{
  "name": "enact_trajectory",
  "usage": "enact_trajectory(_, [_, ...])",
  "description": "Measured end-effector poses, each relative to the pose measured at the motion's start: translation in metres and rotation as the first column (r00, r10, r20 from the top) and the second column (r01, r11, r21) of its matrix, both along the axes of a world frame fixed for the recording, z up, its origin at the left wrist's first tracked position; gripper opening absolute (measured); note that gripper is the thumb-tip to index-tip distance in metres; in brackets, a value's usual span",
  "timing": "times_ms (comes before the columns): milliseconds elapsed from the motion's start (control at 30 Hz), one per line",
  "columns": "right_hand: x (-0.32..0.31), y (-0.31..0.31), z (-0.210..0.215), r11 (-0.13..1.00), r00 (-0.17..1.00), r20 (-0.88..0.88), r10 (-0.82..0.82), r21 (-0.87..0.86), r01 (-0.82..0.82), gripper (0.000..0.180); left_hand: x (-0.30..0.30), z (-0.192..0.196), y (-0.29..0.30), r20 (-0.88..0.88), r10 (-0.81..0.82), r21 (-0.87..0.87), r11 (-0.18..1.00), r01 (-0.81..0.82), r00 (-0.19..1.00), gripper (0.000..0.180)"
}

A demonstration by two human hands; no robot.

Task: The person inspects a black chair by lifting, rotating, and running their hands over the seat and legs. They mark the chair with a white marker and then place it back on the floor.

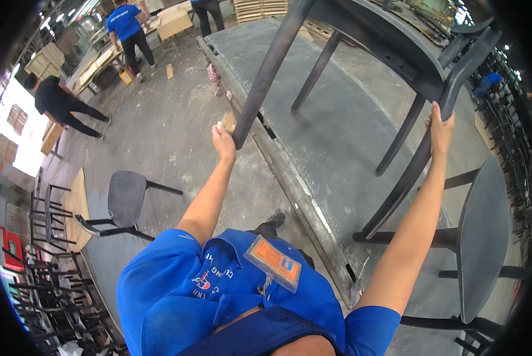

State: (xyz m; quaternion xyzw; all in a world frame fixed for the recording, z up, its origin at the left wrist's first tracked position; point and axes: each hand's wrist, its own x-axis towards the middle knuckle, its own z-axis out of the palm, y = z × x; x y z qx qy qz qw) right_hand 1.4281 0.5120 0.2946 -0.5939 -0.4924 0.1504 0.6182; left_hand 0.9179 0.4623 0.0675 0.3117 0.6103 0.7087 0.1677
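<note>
A dark chair [390, 50] is tilted over the long grey platform in front of me. My right hand [440, 129] is wrapped round its bent rear post, below the seat's right end. My left hand [223, 142] is closed, right beside the lower end of the chair's left leg [260, 83]. A small tan piece [228, 121] shows at its fingertips; whether the fingers hold it is unclear. Two other legs reach down toward the platform top. Close by my right forearm is another dark chair [485, 237] with a rounded panel.
The grey platform [337, 160] has a metal-railed edge [290, 196] before me. A dark chair [126, 199] stands left. Stacked dark chair frames [64, 296] fill the lower left, with more along the right. People [70, 107] work at tables farther off; wooden pallets [260, 9] lie behind.
</note>
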Motion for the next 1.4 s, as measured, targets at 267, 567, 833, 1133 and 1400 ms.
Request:
enact_trajectory(267, [-0.001, 0.009, 0.004, 0.999, 0.999, 0.019, -0.032, 0.006, 0.032, 0.034, -0.034, -0.011, -0.053, 0.186, 0.005, -0.106, 0.994, 0.015, 0.982, 0.03])
enact_trajectory(567, [-0.004, 0.009, 0.006, 1.0, 1.0, 0.014, -0.018, -0.017, 0.018, 0.036, 0.0, 0.012, 0.0, -0.208, -0.007, -0.188, 0.982, -0.033, 0.978, 0.031])
enact_trajectory(833, [0.002, 0.017, 0.004, 1.0, 1.0, 0.001, -0.011, -0.004, 0.011, 0.035, 0.019, 0.069, 0.048, -0.023, -0.198, 0.184, 0.963, 0.199, 0.98, 0.031])
enact_trajectory(1133, [-0.008, 0.021, 0.015, 0.997, 0.998, 0.02, -0.065, -0.052, 0.066, 0.036, 0.035, 0.09, 0.066, -0.453, -0.018, 0.001, 1.0, 0.021, 0.891, 0.032])
enact_trajectory(1400, [-0.051, 0.002, 0.013, 0.974, 0.973, 0.055, -0.223, -0.009, 0.224, 0.032, 0.011, 0.075, 0.092, -0.419, -0.164, -0.03, 0.985, 0.167, 0.893, 0.032])
